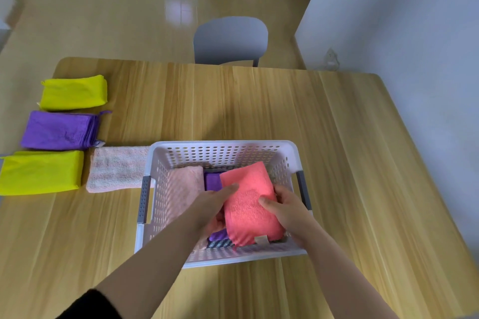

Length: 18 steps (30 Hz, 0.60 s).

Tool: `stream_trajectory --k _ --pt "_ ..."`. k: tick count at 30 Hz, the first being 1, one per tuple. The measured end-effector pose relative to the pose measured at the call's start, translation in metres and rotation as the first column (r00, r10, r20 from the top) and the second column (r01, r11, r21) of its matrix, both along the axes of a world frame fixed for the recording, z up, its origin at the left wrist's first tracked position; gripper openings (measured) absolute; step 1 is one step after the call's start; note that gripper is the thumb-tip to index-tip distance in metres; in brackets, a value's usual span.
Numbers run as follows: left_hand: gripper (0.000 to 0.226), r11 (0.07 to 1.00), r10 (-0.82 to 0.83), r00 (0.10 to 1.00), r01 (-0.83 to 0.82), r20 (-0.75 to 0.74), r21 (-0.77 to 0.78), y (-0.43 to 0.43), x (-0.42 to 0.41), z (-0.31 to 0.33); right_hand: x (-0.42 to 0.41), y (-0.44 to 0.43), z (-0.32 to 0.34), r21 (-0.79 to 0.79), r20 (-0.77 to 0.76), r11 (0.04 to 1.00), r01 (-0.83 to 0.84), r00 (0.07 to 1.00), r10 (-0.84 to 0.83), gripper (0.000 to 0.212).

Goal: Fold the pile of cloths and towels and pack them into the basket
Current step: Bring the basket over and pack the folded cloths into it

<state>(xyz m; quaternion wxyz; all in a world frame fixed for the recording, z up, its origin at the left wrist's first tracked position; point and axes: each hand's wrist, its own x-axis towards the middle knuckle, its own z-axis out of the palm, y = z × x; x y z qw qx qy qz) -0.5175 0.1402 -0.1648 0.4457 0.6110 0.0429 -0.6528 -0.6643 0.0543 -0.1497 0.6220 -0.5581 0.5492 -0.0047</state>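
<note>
Wooden table (259, 106) — left hand (212, 206), right hand (286, 206), fingers clamped on coral towel (248, 207) over half-hidden purple cloth (213, 181).

The folded coral towel (248, 207) I hold tilts inside the white holed basket (223, 146), beside a pink towel (181, 189), over a purple cloth (213, 181).

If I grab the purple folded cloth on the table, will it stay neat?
Probably not: the purple cloth is soft, and its stacked layers show loose at the right edge, so it may flop open. Thin fabric, so likely light. Lying flat on the table, it shouldn't roll.
</note>
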Motion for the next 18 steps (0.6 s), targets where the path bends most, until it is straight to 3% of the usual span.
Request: stream_trajectory --k 3,5,7,12,18 --pt "0.030 0.999 -0.007 0.990 0.014 0.141 -0.052 -0.013 -0.005 -0.016 -0.004 0.005 -0.008 -0.072 -0.078 0.996 0.046 0.996 -0.051 0.015" --pt "0.026 0.994 -0.069 0.943 0.093 0.325 -0.060 -0.019 -0.012 -0.023 -0.004 0.009 -0.011 -0.211 -0.190 0.977 -0.013 0.981 -0.028 0.015" --pt "0.024 0.993 -0.084 0.904 0.113 0.419 -0.045 -0.024 -0.018 -0.029 0.000 0.012 -0.011 -0.314 -0.287 0.944 -0.102 0.958 0.008 0.023" --pt "0.027 0.995 -0.100 0.862 0.098 0.496 0.030 -0.029 -0.020 -0.040 0.008 0.014 -0.018 -0.450 -0.458 0.819 -0.356 0.879 0.130 0.061" --pt "0.037 0.985 -0.113 0.822 0.168 0.558 -0.047 -0.030 -0.026 -0.043 0.006 0.011 -0.012 -0.406 -0.500 0.810 -0.423 0.845 0.191 0.085"
